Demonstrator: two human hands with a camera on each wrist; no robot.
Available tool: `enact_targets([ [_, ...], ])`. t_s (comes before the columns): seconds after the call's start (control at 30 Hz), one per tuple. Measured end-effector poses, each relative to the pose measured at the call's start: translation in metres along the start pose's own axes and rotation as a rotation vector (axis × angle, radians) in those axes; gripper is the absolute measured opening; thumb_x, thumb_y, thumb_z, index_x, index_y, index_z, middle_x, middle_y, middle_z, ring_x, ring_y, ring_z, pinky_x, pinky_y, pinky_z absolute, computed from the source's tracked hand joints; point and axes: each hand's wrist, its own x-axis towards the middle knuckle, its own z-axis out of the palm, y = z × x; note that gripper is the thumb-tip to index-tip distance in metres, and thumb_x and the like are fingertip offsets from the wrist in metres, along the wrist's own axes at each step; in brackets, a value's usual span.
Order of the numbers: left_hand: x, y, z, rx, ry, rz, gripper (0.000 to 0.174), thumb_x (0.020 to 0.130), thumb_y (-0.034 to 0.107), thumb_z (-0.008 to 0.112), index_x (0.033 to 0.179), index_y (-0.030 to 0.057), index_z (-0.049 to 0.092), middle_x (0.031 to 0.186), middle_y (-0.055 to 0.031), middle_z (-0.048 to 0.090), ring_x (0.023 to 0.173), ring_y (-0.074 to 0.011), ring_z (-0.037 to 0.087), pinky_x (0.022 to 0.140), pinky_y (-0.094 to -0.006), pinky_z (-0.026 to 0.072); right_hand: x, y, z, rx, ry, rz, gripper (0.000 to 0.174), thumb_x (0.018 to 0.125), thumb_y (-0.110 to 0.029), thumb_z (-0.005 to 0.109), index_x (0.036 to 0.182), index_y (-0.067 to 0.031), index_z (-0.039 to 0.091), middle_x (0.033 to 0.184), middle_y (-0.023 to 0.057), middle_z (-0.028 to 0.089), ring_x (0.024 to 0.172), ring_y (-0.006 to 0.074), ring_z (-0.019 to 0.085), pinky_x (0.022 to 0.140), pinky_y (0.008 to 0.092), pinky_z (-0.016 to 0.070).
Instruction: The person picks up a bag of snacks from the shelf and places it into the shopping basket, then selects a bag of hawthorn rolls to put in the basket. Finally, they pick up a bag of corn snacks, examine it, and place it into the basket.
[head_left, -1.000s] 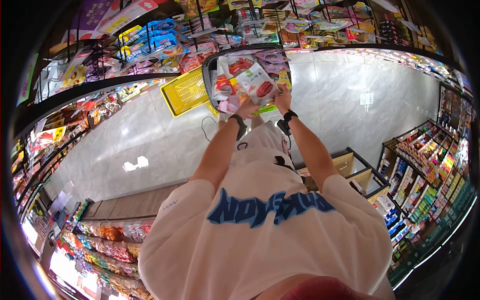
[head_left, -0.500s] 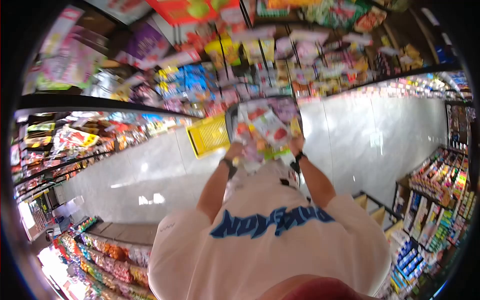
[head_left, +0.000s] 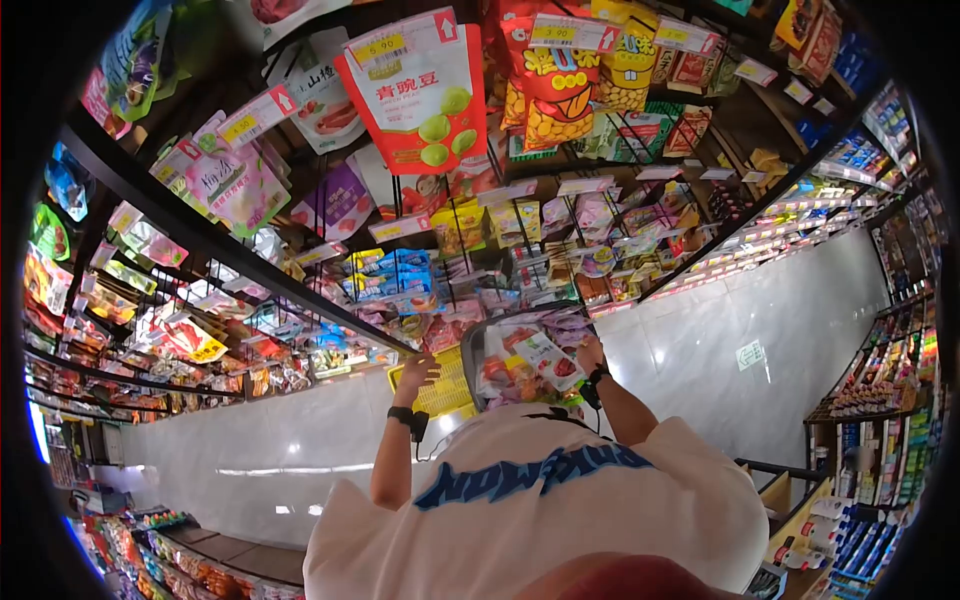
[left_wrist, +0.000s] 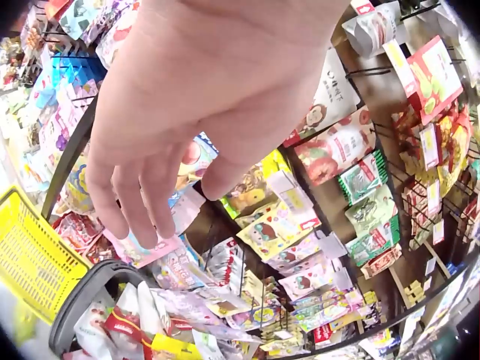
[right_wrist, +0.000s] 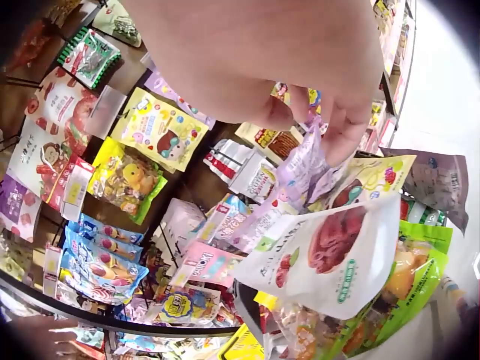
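Observation:
My left hand [head_left: 420, 372] is raised over the yellow basket [head_left: 452, 378], fingers relaxed and holding nothing. In the left wrist view its fingers hang loosely before the hanging snack bags. At the right side of a dark grey basket [head_left: 474, 352] full of snack packs is my right hand [head_left: 591, 354]. Its thumb and fingers pinch the top of a purple snack bag [right_wrist: 294, 174] in the right wrist view. A white bag with a picture of dark red pieces [right_wrist: 337, 247] lies just below that hand, on top of the other packs. Beside it is a green-edged clear bag [right_wrist: 409, 274].
Racks of hanging bags fill the front, among them a red green-pea bag [head_left: 425, 105] and blue packs [head_left: 395, 280]. A black shelf rail [head_left: 270, 265] runs close to my left hand. Grey tiled floor [head_left: 690, 340] extends right; more shelves [head_left: 870, 400] stand there.
The view has tilted up toward the racks. Both hands were at the white bag in the basket; the left has moved off leftward and up, while the right is at the basket's right side.

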Motion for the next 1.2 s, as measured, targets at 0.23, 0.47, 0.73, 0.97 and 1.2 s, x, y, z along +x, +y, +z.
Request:
enact_targets([
  [0.23, 0.0, -0.01, 0.011, -0.047, -0.098, 0.015, 0.039, 0.09, 0.034, 0.055, 0.116, 0.0047, 0.054, 0.1, -0.011, 0.067, 0.082, -0.0211, 0.067, 0.069, -0.0322, 0.0506, -0.009, -0.016, 0.016, -0.172, -0.283, -0.37, 0.021, 0.074, -0.018, 0.06, 0.089, -0.0038, 0.064, 0.084, 0.02, 0.066, 0.084, 0.0352, 0.064, 0.074, 0.0428, 0.0503],
  [0.47, 0.004, -0.042, 0.01, -0.18, -0.173, 0.039, 0.038, 0.09, 0.032, 0.052, 0.115, 0.0025, 0.055, 0.094, -0.0092, 0.066, 0.077, -0.0159, 0.064, 0.063, -0.0272, 0.0495, 0.027, 0.047, 0.068, -0.321, -0.558, -0.415, 0.023, 0.073, -0.023, 0.057, 0.085, -0.0067, 0.067, 0.085, 0.0201, 0.066, 0.079, 0.0372, 0.063, 0.067, 0.0462, 0.049],
  [0.73, -0.013, -0.039, -0.002, -0.148, -0.065, -0.034, 0.038, 0.09, 0.032, 0.056, 0.117, 0.006, 0.053, 0.102, -0.0092, 0.067, 0.081, -0.0185, 0.065, 0.069, -0.0317, 0.0501, -0.016, 0.009, 0.024, -0.149, -0.261, -0.5, 0.02, 0.075, -0.018, 0.052, 0.07, -0.0003, 0.058, 0.068, 0.0218, 0.059, 0.066, 0.0366, 0.06, 0.055, 0.045, 0.0447],
  [0.97, -0.018, -0.004, -0.017, -0.235, -0.087, 0.162, 0.031, 0.093, 0.026, 0.053, 0.116, 0.0046, 0.053, 0.095, -0.0089, 0.066, 0.073, -0.015, 0.064, 0.062, -0.0271, 0.0498, -0.062, -0.133, -0.078, 0.465, -0.648, -0.439, 0.018, 0.086, -0.022, 0.057, 0.083, -0.0071, 0.067, 0.067, -0.0028, 0.061, 0.056, 0.0069, 0.054, 0.047, 0.0262, 0.0414],
  [1.2, -0.108, 0.253, -0.021, 0.068, -0.156, 0.62, 0.028, 0.093, 0.012, 0.051, 0.119, 0.0026, 0.054, 0.095, -0.0026, 0.065, 0.082, -0.009, 0.058, 0.073, -0.0236, 0.0466, -0.023, -0.309, -0.197, 0.833, -0.716, -0.482, 0.022, 0.094, -0.007, 0.047, 0.113, -0.0047, 0.057, 0.102, 0.0062, 0.065, 0.084, 0.0118, 0.062, 0.072, 0.025, 0.0498],
])
